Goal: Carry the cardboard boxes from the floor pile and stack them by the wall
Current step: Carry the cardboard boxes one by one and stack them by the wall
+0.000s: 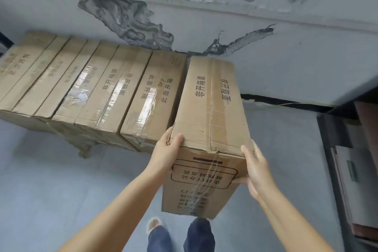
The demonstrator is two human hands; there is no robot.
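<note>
A person holds a long taped box in the air at the right end of the row of boxes along the peeling wall, left hand and right hand clamped flat on its near corners. The cardboard looks stiff but dented at the edges, and probably weighty. Glossy tape could slip, so bare corners seem the safest hold.

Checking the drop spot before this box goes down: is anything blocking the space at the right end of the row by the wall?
Nothing visible does. The held box hangs beside the last box in the row, and the floor to its right looks bare.
</note>
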